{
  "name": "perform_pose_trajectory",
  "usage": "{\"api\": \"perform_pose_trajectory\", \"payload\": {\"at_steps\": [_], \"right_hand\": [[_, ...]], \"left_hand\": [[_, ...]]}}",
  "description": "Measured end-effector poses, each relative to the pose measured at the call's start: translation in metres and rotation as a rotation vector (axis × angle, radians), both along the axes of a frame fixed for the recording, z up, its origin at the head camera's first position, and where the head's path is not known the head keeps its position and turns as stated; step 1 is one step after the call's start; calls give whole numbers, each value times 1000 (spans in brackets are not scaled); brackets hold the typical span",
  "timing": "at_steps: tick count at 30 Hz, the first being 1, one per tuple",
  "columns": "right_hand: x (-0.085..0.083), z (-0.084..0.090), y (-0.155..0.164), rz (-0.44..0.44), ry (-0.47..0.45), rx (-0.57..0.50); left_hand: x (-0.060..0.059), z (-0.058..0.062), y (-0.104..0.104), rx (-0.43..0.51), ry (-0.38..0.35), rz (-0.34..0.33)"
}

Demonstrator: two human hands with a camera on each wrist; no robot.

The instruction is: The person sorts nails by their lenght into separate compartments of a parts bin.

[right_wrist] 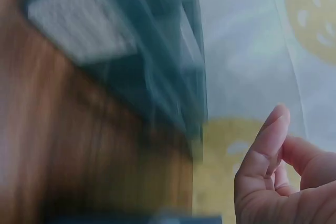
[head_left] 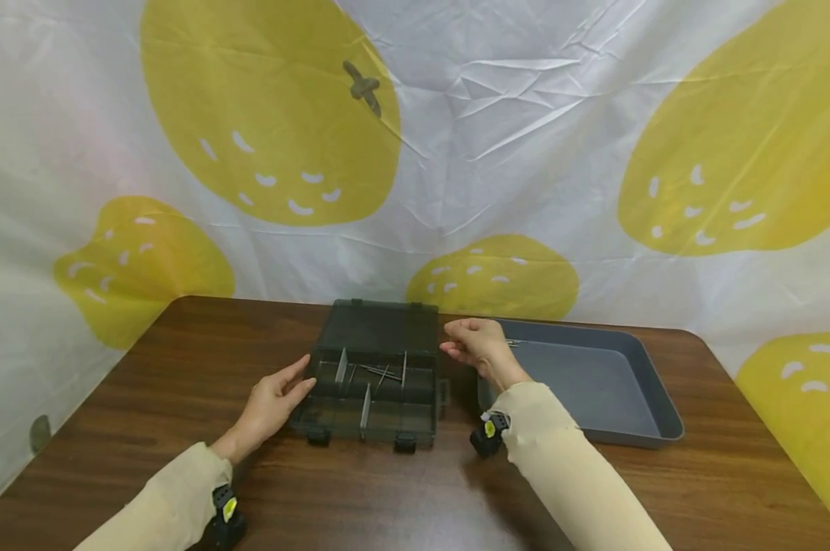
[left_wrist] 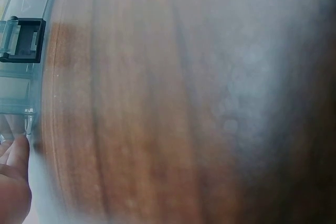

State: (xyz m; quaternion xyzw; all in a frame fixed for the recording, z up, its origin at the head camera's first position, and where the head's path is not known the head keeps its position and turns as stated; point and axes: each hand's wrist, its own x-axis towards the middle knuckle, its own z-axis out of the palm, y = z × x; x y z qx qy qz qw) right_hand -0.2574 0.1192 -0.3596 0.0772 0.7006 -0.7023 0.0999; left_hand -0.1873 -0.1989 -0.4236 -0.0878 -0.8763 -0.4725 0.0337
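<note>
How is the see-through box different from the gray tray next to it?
The organizer box is see-through, with a lid standing open; the gray tray is solid and has no lid. The box is split by dividers into compartments, while the tray is one open space. The box has front latches; the tray has none. Both sit on the wooden table.

No legible txt anywhere.

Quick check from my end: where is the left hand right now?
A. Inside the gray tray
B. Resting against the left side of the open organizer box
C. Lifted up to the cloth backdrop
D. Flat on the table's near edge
B: the left hand rests with straight fingers against the left side of the open organizer box, away from the gray tray.
</note>
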Motion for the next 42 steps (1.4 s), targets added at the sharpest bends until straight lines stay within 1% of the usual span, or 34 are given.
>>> {"api": "perform_pose_trajectory", "payload": {"at_steps": [8,13,19,24,28,32,38,42], "right_hand": [[-7,5,58,-125,-84,-31],[-10,4,84,-174,-117,-18],[-16,-4,101,-210,-159,13],[-19,-10,107,-226,-176,-12],[-20,-11,110,-197,-173,-14],[-20,-4,114,-135,-171,42],[-23,10,117,-61,-123,140],[-25,7,118,-46,-114,159]], "left_hand": [[1,1,-1,9,3,-11],[1,1,-1,7,2,-12],[0,0,-1,5,-1,-11],[0,0,-2,3,-5,-18],[1,-1,-2,2,-9,-8],[2,0,-1,5,-18,-13],[3,1,-2,2,-12,-5],[2,1,-2,-6,-16,-7]]}}
